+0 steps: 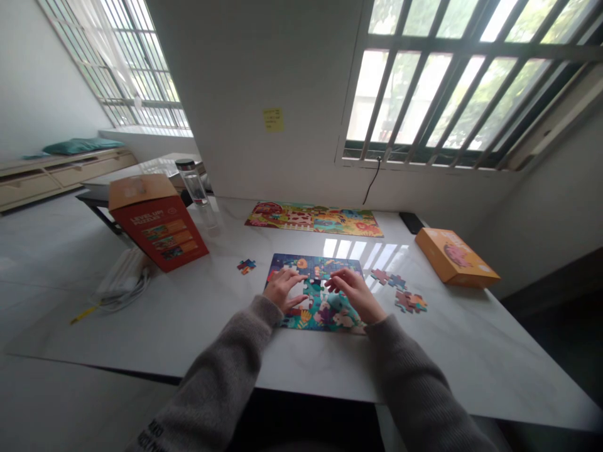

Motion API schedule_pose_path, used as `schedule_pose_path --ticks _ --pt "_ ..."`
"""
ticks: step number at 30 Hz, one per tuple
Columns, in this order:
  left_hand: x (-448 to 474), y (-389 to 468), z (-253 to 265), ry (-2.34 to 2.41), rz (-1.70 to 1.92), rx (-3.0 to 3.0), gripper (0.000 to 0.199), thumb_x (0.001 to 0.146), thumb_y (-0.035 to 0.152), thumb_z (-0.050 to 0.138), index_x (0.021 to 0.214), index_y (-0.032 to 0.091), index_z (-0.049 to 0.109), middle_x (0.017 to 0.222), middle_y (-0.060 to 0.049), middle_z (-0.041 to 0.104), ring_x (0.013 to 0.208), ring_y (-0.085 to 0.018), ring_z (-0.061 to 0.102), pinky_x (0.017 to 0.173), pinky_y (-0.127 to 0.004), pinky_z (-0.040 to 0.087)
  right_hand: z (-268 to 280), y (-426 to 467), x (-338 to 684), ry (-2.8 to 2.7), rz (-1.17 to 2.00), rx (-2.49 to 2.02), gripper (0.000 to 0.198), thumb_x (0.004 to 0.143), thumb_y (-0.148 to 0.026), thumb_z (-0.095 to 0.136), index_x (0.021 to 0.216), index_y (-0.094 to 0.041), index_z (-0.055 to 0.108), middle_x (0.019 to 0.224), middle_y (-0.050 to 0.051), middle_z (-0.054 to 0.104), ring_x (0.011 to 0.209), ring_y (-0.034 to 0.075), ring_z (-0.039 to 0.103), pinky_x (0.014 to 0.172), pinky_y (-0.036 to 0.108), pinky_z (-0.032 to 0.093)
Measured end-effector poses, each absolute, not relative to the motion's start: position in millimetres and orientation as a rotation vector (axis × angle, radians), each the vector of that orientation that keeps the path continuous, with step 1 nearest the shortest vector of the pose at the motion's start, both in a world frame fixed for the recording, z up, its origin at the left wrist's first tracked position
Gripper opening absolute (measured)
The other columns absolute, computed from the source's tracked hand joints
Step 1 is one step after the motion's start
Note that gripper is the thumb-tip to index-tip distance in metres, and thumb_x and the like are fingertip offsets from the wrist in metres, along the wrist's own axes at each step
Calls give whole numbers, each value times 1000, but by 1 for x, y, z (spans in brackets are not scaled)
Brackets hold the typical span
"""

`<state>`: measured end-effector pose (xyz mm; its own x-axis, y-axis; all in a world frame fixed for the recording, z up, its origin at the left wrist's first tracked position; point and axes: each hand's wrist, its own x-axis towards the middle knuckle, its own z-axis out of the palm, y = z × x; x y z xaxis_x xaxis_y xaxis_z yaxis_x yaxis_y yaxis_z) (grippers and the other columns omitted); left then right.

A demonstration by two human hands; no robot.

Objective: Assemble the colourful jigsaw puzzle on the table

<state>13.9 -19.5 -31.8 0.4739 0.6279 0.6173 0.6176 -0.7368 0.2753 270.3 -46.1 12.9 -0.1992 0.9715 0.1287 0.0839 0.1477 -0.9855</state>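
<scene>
A partly assembled jigsaw puzzle (pixel 325 307) with rabbits and plants on a dark blue and teal ground lies in front of me, gaps showing near its middle. My left hand (pixel 283 290) rests over its left side, open, thumb and fingers apart around a gap. Over the right half is my right hand (pixel 352 293), its fingers curled together by the central gap; whatever they may pinch is too small to make out. Loose puzzle pieces (pixel 409 302) lie to the right of the puzzle, and a small joined cluster of pieces (pixel 246 266) is on its left.
Along the wall lies a finished farm-animal puzzle (pixel 313 218). A red puzzle box (pixel 164 232) and a glass bottle (pixel 193 182) stand at left, beside a white power strip (pixel 120 276). An orange box (pixel 455 257) and a black phone (pixel 411 223) are at right.
</scene>
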Motion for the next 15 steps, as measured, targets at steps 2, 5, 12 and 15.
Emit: schedule_pose_path --ticks 2,5,12,15 --pt "11 -19 -35 1130 1138 2692 44 86 49 70 121 23 66 102 -8 68 98 -26 60 90 -40 46 14 -43 286 -1427 1125 -1111 32 85 -51 65 93 -19 61 83 6 74 70 17 66 65 30 50" --pt "9 -18 -39 1153 1128 2702 44 85 48 71 121 22 66 101 -8 68 98 -26 60 90 -40 46 10 -40 305 -1346 1045 -1158 32 84 -50 65 93 -19 62 80 5 72 69 17 64 63 30 49" --pt "7 -19 -38 1286 1019 2709 43 84 45 72 121 23 67 101 -7 69 96 -26 60 89 -39 42 5 -40 317 -1309 979 -1157 31 84 -49 65 93 -19 62 78 4 70 68 17 63 65 33 51" --pt "7 -22 -34 1340 956 2692 43 84 42 72 122 23 66 103 -7 68 97 -26 59 87 -39 41 6 -40 318 -1332 936 -1178 29 85 -47 63 94 -19 63 78 4 70 69 18 63 66 33 51"
